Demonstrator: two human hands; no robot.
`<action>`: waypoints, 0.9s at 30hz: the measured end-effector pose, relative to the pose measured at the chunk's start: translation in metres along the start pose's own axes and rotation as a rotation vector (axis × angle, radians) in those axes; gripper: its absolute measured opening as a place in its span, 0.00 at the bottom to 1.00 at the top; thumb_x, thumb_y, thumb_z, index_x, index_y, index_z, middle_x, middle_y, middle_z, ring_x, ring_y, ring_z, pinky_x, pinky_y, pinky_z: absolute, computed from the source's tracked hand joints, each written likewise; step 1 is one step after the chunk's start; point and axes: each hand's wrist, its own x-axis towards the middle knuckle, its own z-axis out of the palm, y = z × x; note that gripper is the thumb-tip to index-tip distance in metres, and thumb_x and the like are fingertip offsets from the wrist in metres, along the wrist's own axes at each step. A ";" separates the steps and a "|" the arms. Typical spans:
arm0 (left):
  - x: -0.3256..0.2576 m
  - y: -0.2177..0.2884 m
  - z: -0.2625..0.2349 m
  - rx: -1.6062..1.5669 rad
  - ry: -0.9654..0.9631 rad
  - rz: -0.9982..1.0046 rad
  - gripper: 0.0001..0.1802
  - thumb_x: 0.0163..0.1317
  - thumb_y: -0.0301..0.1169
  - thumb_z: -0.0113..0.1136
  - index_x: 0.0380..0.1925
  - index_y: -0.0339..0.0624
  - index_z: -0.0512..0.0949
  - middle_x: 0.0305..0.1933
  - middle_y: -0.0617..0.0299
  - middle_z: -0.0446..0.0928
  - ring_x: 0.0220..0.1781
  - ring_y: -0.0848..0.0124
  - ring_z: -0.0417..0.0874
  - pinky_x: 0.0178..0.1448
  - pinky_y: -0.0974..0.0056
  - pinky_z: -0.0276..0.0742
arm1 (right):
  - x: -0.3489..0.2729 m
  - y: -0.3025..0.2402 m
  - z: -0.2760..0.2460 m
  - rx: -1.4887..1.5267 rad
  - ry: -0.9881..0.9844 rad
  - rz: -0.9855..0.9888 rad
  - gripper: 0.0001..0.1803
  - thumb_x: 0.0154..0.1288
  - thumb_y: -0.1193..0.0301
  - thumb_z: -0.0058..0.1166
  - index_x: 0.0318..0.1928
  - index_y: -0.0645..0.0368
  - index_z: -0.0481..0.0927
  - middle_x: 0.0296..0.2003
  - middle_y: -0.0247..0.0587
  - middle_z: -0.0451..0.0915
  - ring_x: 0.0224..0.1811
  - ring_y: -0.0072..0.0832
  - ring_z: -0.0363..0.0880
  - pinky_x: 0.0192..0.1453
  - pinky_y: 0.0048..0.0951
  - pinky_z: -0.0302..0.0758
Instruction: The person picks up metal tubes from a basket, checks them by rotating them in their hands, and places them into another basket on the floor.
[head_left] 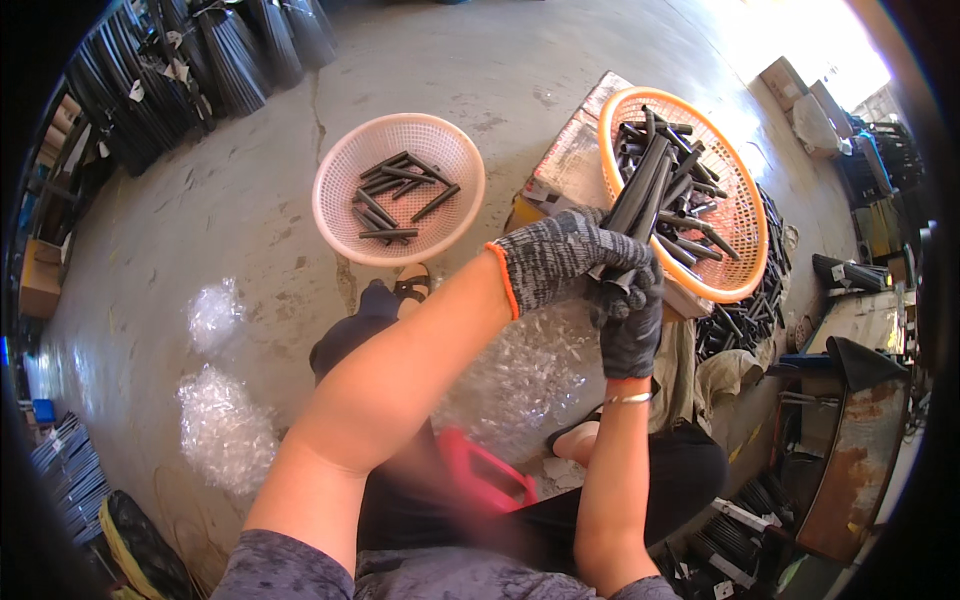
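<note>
— What's the floor like?
— Bare grey concrete floor [250,200], stained, with a crack [320,110] running across it. Bright daylight [800,40] washes out the upper right.
— And round the edges?
— Dark bundles of brooms [200,60] lean along the upper left, with a cardboard box [40,280] below them. Cardboard boxes [800,85] sit near the light. A rusty metal cabinet [850,460] stands at the right.

Both gloved hands, left [556,258] and right [630,325], closed in a grip.
</note>
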 end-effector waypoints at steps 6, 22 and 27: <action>-0.008 0.004 -0.003 -0.008 -0.044 0.071 0.12 0.56 0.27 0.59 0.40 0.33 0.76 0.35 0.55 0.80 0.35 0.68 0.82 0.40 0.66 0.81 | 0.042 -0.034 0.004 -0.954 -0.471 -0.690 0.20 0.64 0.59 0.50 0.46 0.64 0.74 0.40 0.38 0.76 0.42 0.31 0.75 0.46 0.29 0.74; -0.012 0.014 -0.002 0.082 -0.001 0.037 0.11 0.57 0.30 0.61 0.36 0.34 0.76 0.28 0.56 0.79 0.28 0.68 0.81 0.32 0.67 0.77 | -0.096 0.172 -0.106 -0.541 0.409 0.733 0.27 0.65 0.61 0.51 0.60 0.58 0.64 0.54 0.43 0.72 0.44 0.31 0.74 0.38 0.29 0.77; -0.004 0.001 -0.001 0.084 0.001 0.042 0.12 0.55 0.31 0.62 0.36 0.34 0.77 0.28 0.58 0.78 0.27 0.69 0.81 0.29 0.70 0.77 | 0.011 -0.006 0.008 -0.323 -0.075 -0.375 0.26 0.68 0.58 0.46 0.61 0.58 0.63 0.48 0.41 0.75 0.44 0.23 0.74 0.43 0.24 0.74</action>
